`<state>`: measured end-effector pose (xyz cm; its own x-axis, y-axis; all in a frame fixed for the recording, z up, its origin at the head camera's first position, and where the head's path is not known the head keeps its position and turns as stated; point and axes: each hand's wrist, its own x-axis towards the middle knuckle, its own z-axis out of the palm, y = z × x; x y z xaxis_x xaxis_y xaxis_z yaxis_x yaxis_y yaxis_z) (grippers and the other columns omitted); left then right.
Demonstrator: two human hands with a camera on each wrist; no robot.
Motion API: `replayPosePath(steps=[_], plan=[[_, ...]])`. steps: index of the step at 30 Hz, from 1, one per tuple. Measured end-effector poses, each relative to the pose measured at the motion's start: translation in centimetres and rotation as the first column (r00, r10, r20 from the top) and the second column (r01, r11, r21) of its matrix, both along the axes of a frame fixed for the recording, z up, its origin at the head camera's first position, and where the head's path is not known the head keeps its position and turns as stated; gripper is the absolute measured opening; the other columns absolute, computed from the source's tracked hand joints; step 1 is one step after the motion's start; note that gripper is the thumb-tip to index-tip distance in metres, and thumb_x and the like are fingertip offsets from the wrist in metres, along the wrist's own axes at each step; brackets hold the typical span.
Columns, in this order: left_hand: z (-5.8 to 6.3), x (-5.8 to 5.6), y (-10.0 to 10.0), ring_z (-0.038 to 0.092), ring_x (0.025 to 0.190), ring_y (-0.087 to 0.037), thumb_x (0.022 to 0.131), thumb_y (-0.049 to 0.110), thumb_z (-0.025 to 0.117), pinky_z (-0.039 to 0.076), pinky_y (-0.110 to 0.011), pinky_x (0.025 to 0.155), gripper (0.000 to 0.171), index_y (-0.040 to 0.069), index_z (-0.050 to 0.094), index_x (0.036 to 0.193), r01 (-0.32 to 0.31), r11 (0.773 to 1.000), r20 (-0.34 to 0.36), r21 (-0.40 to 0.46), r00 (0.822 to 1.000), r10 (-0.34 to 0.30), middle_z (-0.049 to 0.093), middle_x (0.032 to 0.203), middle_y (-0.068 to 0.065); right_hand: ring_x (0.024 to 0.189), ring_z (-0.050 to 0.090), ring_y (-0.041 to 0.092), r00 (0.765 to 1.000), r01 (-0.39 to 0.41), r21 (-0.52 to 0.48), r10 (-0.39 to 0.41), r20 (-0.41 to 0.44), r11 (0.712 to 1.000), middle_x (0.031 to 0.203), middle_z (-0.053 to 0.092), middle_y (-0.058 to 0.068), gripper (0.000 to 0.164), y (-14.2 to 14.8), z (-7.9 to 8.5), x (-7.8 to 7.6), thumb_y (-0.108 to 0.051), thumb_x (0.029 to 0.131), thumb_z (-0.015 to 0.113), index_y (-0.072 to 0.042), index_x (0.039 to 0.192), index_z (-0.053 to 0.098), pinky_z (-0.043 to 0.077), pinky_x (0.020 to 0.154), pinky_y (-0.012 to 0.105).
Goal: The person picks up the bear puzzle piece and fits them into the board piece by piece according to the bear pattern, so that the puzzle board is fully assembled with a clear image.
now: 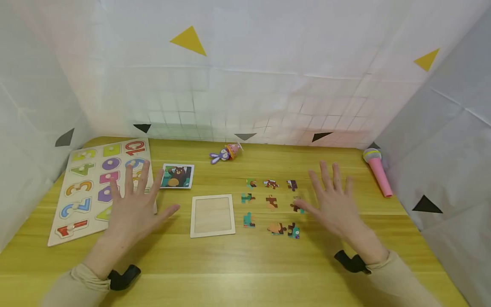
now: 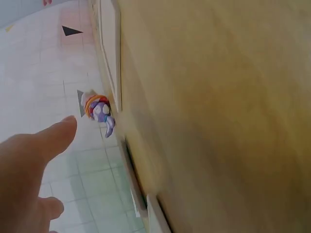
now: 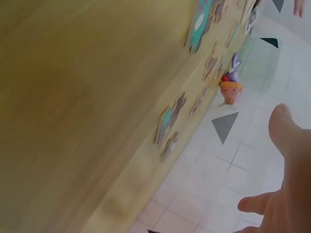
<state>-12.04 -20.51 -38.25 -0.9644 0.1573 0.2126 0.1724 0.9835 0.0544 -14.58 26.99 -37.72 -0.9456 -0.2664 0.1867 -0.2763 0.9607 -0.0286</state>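
Note:
My left hand (image 1: 134,213) is spread wide with straight fingers, held over the right part of a wooden number board (image 1: 86,157). Beside its index finger lies a picture card of a brown bear (image 1: 177,176). Between the hands sits a square wooden puzzle frame (image 1: 212,234), its recess bare. To the right of that frame several jigsaw pieces (image 1: 271,201) are laid out in loose rows. My right hand (image 1: 335,211), also spread and holding nothing, is just right of them; its thumb overlaps one piece in the head view.
A purple rabbit toy in a pink cup (image 1: 226,153) lies at the back of the table. At the far right rests a pink toy microphone (image 1: 378,172). White sheeting (image 1: 249,98) with triangle marks encloses the back and sides.

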Motion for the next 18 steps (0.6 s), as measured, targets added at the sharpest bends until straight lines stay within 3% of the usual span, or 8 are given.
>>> replayPosePath(steps=[6,10,14,18], plan=[[-0.6,0.2,1.2,-0.003,0.151,-0.048,0.088,0.072,0.055,0.002,-0.074,0.114,0.099,0.011,0.024,0.160,0.068,0.997,0.052,0.048,0.996,-0.070,0.001,0.168,-0.017,0.153,-0.006,0.042,0.998,-0.045,-0.029,0.047,0.046,0.999,0.168,-0.004,0.016,0.094,-1.8,0.1,-0.5,-0.069,0.094,0.048,-0.009,0.160,0.020,0.005,0.114,0.074],[-1.0,0.2,2.2,0.010,0.152,-0.044,0.089,0.074,0.052,0.007,-0.066,0.120,0.103,0.006,0.022,0.160,0.145,0.983,0.146,0.116,0.976,-0.161,0.008,0.167,-0.019,0.154,-0.002,0.041,0.993,-0.084,-0.058,0.088,0.073,0.995,0.168,0.000,0.015,0.092,-2.8,0.1,-1.1,-0.068,0.095,0.048,-0.009,0.160,0.022,0.008,0.117,0.071],[-1.2,0.4,3.1,0.024,0.149,-0.042,0.086,0.075,0.056,0.023,-0.060,0.119,0.106,0.003,0.027,0.158,0.206,0.949,0.269,0.239,0.925,-0.269,0.022,0.165,-0.017,0.152,0.017,0.041,0.977,-0.185,-0.155,0.199,0.078,0.970,0.166,0.019,0.017,0.079,-3.8,-0.1,-1.9,-0.057,0.097,0.056,-0.009,0.155,0.035,0.020,0.118,0.064],[-1.5,0.2,3.4,0.027,0.148,-0.042,0.082,0.071,0.066,0.031,-0.062,0.114,0.106,0.005,0.030,0.157,0.234,0.907,0.355,0.349,0.863,-0.359,0.024,0.165,-0.015,0.138,0.044,0.039,0.956,-0.243,-0.316,0.282,0.082,0.917,0.153,0.045,0.016,0.058,-5.2,-0.1,-2.8,-0.035,0.095,0.069,-0.007,0.143,0.053,0.039,0.110,0.058]])
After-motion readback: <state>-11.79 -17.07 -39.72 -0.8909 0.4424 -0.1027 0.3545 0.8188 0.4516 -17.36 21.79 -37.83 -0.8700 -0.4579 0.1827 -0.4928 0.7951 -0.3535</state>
